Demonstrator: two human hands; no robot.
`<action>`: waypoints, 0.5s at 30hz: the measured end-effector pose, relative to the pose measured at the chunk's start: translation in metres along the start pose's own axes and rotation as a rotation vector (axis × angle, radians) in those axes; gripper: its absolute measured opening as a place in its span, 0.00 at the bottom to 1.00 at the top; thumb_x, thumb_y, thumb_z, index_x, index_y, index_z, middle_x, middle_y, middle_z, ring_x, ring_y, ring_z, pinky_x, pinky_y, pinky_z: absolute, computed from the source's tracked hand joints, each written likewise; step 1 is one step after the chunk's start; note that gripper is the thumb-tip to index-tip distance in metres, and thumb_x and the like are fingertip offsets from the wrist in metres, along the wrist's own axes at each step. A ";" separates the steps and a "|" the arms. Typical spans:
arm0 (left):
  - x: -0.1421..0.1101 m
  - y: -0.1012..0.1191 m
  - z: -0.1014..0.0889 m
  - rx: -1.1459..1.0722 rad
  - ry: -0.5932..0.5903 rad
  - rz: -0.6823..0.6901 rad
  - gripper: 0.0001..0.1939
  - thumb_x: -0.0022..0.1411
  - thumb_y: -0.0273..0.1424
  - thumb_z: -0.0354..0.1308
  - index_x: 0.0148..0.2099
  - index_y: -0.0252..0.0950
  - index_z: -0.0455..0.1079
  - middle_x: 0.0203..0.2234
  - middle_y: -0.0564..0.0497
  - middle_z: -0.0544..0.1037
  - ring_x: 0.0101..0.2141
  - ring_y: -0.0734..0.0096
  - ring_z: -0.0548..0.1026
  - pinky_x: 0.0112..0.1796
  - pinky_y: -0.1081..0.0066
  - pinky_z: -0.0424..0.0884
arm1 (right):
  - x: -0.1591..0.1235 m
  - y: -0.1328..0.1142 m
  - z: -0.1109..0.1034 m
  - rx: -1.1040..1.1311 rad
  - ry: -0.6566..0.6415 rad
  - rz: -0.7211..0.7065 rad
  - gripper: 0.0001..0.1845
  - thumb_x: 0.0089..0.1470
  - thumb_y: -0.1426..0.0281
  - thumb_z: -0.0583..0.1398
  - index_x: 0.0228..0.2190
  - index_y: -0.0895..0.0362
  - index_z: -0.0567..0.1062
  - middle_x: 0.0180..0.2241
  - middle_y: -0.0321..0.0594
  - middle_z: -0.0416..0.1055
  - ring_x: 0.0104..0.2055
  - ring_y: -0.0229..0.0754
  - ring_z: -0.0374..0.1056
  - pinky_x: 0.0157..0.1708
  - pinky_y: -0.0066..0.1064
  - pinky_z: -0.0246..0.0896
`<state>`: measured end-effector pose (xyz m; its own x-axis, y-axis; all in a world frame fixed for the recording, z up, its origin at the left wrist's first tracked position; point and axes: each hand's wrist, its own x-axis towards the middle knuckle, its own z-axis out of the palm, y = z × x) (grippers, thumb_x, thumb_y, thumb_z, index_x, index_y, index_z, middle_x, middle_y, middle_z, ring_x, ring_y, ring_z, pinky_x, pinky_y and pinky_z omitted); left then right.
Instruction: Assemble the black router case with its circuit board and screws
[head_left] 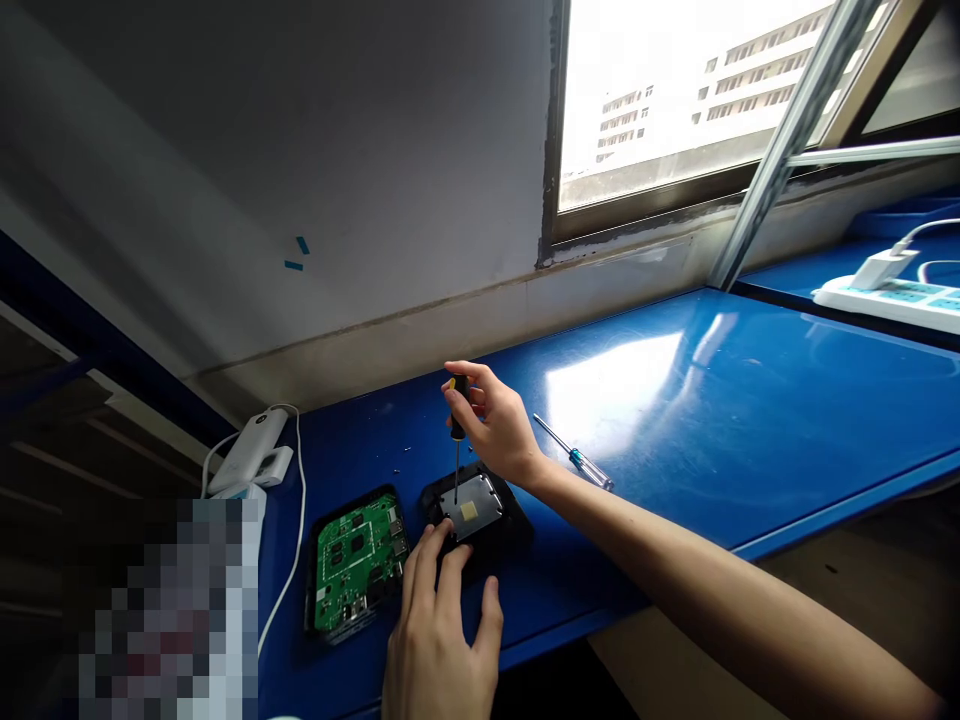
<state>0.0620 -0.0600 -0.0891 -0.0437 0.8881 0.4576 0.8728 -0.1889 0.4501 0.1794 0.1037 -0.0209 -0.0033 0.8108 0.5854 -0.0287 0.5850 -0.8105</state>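
Note:
My right hand (499, 420) is closed around the black and yellow handle of a screwdriver (457, 455). The shaft points down, and its tip meets a silver metal plate (480, 492) set in a black plastic case (514, 525). A small yellowish pad (469, 511) sits on the plate. With fingers spread, my left hand (442, 625) rests its fingertips on the near left edge of that case. Just left of it lies a black shell (311, 585) with a green circuit board (352, 555) inside.
A second screwdriver (589, 467) with a clear blue handle lies right of my right hand. Tiny screws (397, 470) are scattered behind the board. White adapters and a cable (300, 500) are at left. Another power strip (900, 297) stands far right, beyond a metal post (780, 165).

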 end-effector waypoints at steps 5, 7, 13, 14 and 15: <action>0.000 -0.001 0.001 0.010 0.016 0.020 0.13 0.69 0.36 0.51 0.50 0.42 0.73 0.57 0.46 0.75 0.58 0.54 0.72 0.46 0.58 0.80 | -0.006 0.000 0.005 0.023 -0.020 -0.022 0.15 0.62 0.66 0.59 0.51 0.55 0.71 0.38 0.38 0.74 0.27 0.32 0.72 0.28 0.26 0.72; -0.001 -0.002 0.002 0.014 0.017 0.029 0.13 0.69 0.36 0.51 0.51 0.42 0.73 0.57 0.46 0.75 0.59 0.54 0.72 0.46 0.58 0.80 | -0.008 -0.001 0.006 0.028 -0.041 -0.017 0.15 0.63 0.67 0.59 0.51 0.54 0.71 0.38 0.38 0.74 0.27 0.33 0.72 0.28 0.26 0.73; -0.002 -0.003 0.003 0.036 0.023 0.039 0.13 0.70 0.36 0.51 0.51 0.42 0.73 0.57 0.45 0.75 0.59 0.53 0.72 0.46 0.58 0.80 | -0.012 -0.002 0.007 -0.008 -0.067 -0.016 0.15 0.63 0.67 0.59 0.52 0.51 0.71 0.40 0.39 0.74 0.27 0.34 0.72 0.28 0.28 0.74; -0.002 -0.003 0.003 0.040 0.019 0.039 0.13 0.70 0.36 0.51 0.51 0.42 0.73 0.57 0.46 0.75 0.59 0.53 0.72 0.47 0.57 0.80 | -0.013 -0.002 0.006 -0.023 -0.069 -0.023 0.16 0.63 0.67 0.59 0.52 0.51 0.71 0.40 0.39 0.74 0.28 0.34 0.72 0.29 0.28 0.74; -0.002 -0.003 0.003 0.045 0.015 0.038 0.13 0.70 0.36 0.51 0.51 0.42 0.72 0.58 0.46 0.75 0.59 0.54 0.72 0.47 0.57 0.80 | -0.013 -0.002 0.006 -0.036 -0.070 -0.031 0.16 0.63 0.67 0.59 0.52 0.51 0.71 0.40 0.39 0.74 0.28 0.34 0.72 0.29 0.28 0.74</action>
<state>0.0607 -0.0600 -0.0937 -0.0169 0.8740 0.4857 0.8950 -0.2034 0.3970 0.1733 0.0924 -0.0267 -0.0731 0.7896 0.6092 0.0061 0.6112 -0.7914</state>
